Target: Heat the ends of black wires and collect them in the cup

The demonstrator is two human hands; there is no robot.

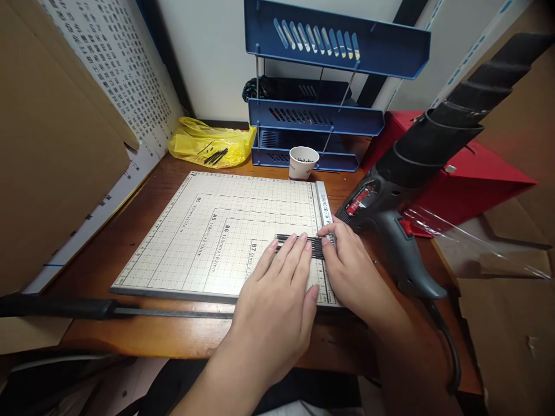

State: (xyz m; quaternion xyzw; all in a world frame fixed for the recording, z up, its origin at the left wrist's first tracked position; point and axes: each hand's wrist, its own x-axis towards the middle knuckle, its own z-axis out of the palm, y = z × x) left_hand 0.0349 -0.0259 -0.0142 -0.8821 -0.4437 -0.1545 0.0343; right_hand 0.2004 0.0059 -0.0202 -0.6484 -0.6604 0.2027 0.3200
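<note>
Several thin black strips [317, 247] lie side by side on the cream gridded board of a paper cutter [195, 231], near its right edge. My left hand [281, 289] rests over them, fingers stretched out flat and pressing on their left part. At the strips' right ends is my right hand [347, 260], with its thumb and forefinger against them and the metal ruler edge [323, 202]. Whether the right fingers grip the strips is partly hidden. Along the board's near side runs the cutter's blade arm with a black handle [87, 306].
A paper cup [302, 164] with small black bits stands behind the board. Black strips lie on a yellow plastic bag [212, 144] at the back left. A blue tiered tray [312, 115] stands behind. At the right are a heat gun [399, 202] and a red box [472, 173].
</note>
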